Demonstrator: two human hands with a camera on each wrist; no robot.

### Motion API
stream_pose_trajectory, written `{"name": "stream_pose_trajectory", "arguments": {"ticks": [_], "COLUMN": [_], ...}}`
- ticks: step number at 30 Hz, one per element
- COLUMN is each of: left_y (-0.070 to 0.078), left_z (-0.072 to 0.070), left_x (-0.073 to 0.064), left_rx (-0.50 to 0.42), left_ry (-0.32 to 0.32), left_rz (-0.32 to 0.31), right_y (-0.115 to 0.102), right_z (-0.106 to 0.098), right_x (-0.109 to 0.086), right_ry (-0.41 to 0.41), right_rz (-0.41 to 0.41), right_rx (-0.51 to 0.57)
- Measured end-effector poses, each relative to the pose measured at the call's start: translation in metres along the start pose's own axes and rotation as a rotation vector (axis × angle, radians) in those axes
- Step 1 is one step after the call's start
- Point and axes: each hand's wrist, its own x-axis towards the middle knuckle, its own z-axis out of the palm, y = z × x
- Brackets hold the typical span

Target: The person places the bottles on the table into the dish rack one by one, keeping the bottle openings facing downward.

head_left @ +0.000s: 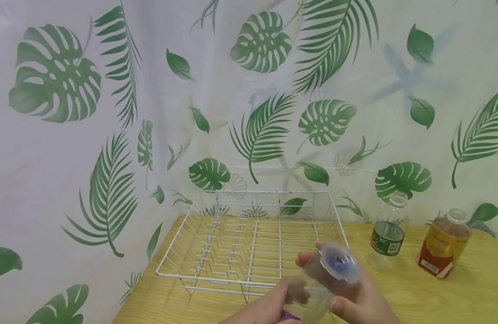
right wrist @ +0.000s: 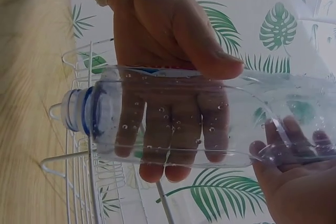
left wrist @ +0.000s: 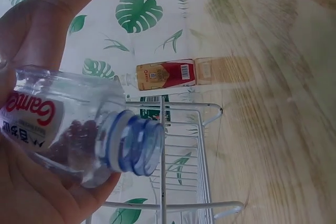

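Observation:
A clear plastic bottle [head_left: 319,288] with a bluish neck is tilted, its base up and its capless mouth low. My left hand [head_left: 293,290] holds it nearer the neck, with the fingers [right wrist: 173,129] seen through the wall and the thumb along its side. Closer to the base, my right hand [head_left: 364,297] grips it, thumb in front and fingertips behind. Part of a red-lettered label [left wrist: 34,114] shows in the left wrist view. Water drops cling to the plastic in the right wrist view.
A white wire dish rack [head_left: 249,283] stands on the wooden table [head_left: 447,301], beyond my hands. To its right are a clear bottle with a green label [head_left: 388,238] and a bottle with an orange and red label [head_left: 441,245], both uncapped. A leaf-patterned sheet [head_left: 216,90] hangs behind.

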Motion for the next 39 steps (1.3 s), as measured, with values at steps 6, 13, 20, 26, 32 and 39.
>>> {"name": "stream_pose_trajectory", "arguments": {"ticks": [6, 13, 20, 26, 32, 39], "left_y": [0.004, -0.001, 0.008, 0.02, 0.029, 0.019], "left_z": [0.003, 0.002, -0.007, -0.022, -0.04, -0.072], "left_x": [-0.001, 0.001, 0.0, -0.002, -0.015, -0.033], "left_rx": [-0.146, 0.033, 0.126, 0.195, 0.329, 0.535], "left_ry": [-0.045, -0.036, 0.013, 0.054, 0.179, 0.407], "left_rz": [-0.135, -0.012, -0.157, -0.148, -0.14, -0.204], "right_y": [0.001, 0.001, -0.007, -0.018, -0.021, -0.019], "right_z": [0.005, 0.004, -0.002, -0.005, -0.007, -0.012], "right_x": [0.001, 0.003, 0.0, -0.002, -0.001, 0.002], "right_ry": [-0.03, -0.058, -0.062, 0.001, -0.004, -0.047], "right_rz": [-0.07, -0.113, -0.033, 0.061, 0.02, -0.08], "right_rx": [-0.094, -0.084, 0.009, -0.018, -0.103, -0.118]}}
